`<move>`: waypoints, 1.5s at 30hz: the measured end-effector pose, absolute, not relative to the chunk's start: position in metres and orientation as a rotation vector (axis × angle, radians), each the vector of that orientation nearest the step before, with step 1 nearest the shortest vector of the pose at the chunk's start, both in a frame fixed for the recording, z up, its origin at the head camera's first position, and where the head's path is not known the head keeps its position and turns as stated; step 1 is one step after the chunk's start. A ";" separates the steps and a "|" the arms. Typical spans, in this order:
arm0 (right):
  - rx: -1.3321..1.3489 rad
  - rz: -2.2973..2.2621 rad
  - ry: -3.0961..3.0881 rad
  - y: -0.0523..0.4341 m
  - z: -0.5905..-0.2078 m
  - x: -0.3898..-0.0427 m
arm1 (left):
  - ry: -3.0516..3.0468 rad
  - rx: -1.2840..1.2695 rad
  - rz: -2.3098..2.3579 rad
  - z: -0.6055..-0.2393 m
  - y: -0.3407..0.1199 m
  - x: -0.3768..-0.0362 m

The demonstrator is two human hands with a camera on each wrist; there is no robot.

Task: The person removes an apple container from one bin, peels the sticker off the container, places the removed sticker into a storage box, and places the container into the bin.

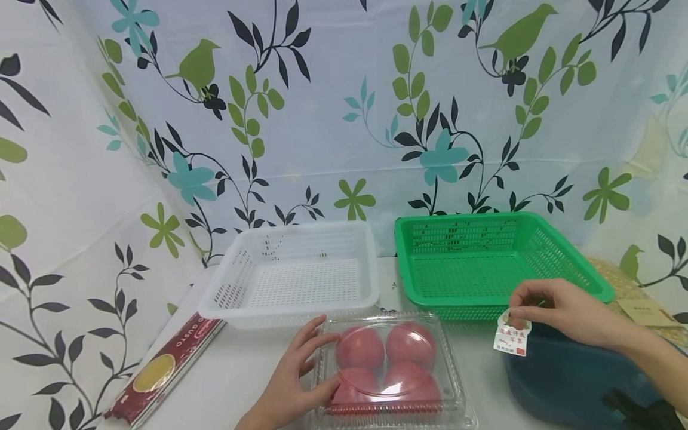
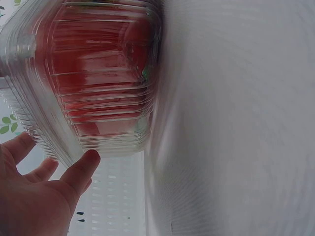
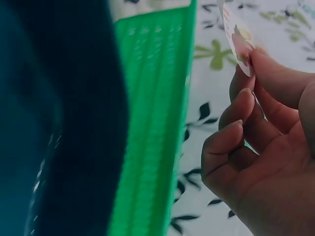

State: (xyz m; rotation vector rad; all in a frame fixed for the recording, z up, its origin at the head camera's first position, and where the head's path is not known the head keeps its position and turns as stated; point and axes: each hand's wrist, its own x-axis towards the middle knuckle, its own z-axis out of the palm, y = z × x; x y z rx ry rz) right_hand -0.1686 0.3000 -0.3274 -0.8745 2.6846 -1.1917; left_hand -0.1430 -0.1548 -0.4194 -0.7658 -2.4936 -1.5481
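Note:
A clear plastic clamshell box (image 1: 398,412) with several round red fruits (image 1: 411,346) inside sits on the table, its lid down. My left hand (image 1: 292,373) rests against the box's left side, fingers spread and fairly straight. In the left wrist view, the thumb (image 2: 81,169) touches the ribbed rim near a corner. My right hand (image 1: 564,313) pinches a small white label (image 1: 512,340) between thumb and fingers. Red handwriting and a red stamp show on this label, held up over the dark blue bin (image 1: 575,376). Its other fingers are curled in the right wrist view.
A white perforated basket (image 1: 290,313) stands behind the box, with a green basket (image 1: 446,310) to its right. At left lies a long red packet (image 1: 172,364) with a yellow oval. A patterned cloth (image 1: 333,119) hangs behind. Some pale paper (image 1: 647,312) lies at right.

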 end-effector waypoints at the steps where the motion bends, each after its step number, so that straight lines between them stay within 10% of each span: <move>1: -0.873 -1.190 2.668 0.306 -0.330 -0.169 | -2.491 -0.765 -1.550 -0.420 -0.155 -0.143; 45: -0.666 -0.735 2.606 0.347 -0.378 -0.188 | -2.503 -0.785 -1.544 -0.417 -0.154 -0.143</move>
